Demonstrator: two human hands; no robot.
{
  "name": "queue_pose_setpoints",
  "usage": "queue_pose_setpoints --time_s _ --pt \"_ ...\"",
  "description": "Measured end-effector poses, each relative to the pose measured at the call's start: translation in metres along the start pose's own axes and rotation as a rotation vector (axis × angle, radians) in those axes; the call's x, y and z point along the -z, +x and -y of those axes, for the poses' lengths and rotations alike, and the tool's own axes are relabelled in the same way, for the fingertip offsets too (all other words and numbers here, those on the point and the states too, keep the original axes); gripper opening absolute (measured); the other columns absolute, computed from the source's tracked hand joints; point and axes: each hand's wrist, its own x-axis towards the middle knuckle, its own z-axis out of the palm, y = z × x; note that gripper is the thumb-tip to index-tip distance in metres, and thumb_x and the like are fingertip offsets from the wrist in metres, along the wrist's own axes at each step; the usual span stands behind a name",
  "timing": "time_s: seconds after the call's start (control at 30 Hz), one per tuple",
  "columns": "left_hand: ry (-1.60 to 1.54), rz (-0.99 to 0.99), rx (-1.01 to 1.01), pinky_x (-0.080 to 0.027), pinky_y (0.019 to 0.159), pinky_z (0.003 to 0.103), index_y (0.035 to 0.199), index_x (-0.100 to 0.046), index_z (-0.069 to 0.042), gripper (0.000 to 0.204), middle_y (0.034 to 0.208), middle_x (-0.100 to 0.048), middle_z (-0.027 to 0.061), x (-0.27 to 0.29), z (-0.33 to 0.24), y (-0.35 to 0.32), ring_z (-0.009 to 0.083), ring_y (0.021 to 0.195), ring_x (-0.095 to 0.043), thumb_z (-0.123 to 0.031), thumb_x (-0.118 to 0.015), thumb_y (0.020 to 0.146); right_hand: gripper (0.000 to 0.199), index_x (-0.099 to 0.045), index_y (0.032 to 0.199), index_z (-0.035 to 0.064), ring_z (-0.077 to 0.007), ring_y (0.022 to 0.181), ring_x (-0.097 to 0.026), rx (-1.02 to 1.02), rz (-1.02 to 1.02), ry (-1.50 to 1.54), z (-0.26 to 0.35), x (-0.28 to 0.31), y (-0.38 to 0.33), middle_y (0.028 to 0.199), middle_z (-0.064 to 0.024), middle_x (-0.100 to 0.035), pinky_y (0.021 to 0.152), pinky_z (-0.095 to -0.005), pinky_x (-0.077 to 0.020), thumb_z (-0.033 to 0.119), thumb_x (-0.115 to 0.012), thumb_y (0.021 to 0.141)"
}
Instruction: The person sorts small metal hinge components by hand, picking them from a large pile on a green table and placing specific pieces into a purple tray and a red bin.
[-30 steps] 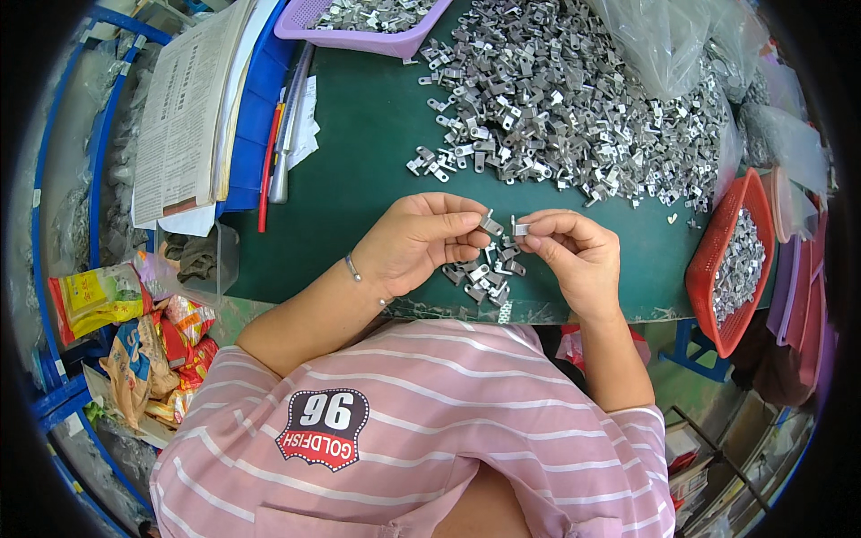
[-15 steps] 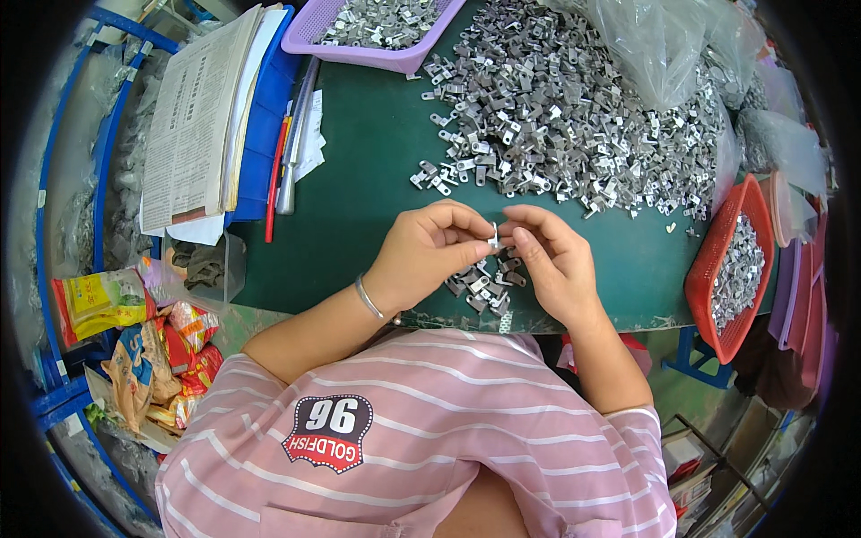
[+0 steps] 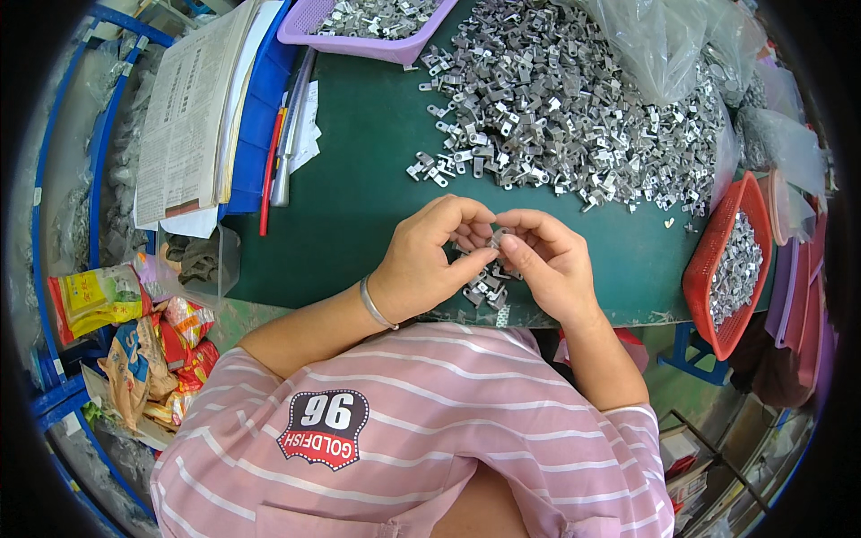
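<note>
Close to the table's near edge, my left hand (image 3: 421, 255) and my right hand (image 3: 556, 269) meet at the fingertips. Between their thumbs and fingers is a small bent metal bracket (image 3: 497, 238), pinched from both sides and partly covered by the fingers. A little heap of similar brackets (image 3: 487, 292) lies on the green table (image 3: 359, 170) just below my hands, partly hidden by them. Farther off, a large spread of loose silvery brackets (image 3: 556, 117) covers the table's far right part.
A purple basket (image 3: 414, 47) of brackets stands at the back. At right, a red basket (image 3: 689, 278) holds more brackets. Clear plastic bags (image 3: 659, 54) lie on the far pile. On the left are newspapers (image 3: 184, 125), a blue tray (image 3: 260, 134), a red pen (image 3: 271, 175) and a clear box (image 3: 229, 264).
My right hand has moved in to the left, its thumb now on the bracket, and the gap between the hands has closed. The whole view has shifted slightly.
</note>
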Motion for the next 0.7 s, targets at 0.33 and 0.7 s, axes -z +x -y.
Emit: queue_pose_setpoints --time_s 0.33,0.7 --pt "0.146 -0.109 -0.062 -0.054 0.070 0.024 0.101 -0.064 -0.001 0.022 0.097 -0.064 0.0072 0.011 -0.001 0.003 0.0117 0.081 -0.065 0.001 -0.075 0.082 0.011 -0.067 0.101 -0.0005 -0.0146 0.075 -0.066 0.029 -0.132 -0.327 -0.001 0.010 0.001 0.087 -0.0069 -0.069 0.064 -0.0270 -0.0527 0.001 -0.066 0.090" --pt "0.655 -0.198 -0.176 -0.051 0.072 0.034 0.107 -0.062 -0.002 0.035 0.099 -0.058 0.0113 0.038 0.026 0.022 0.0250 0.078 -0.060 0.003 -0.074 0.074 0.014 -0.068 0.091 0.0004 -0.0257 0.074 -0.067 0.579 -0.260 -0.837 0.017 0.020 0.017 0.084 -0.0126 -0.069 0.068 -0.0321 -0.0536 -0.007 -0.072 0.079"
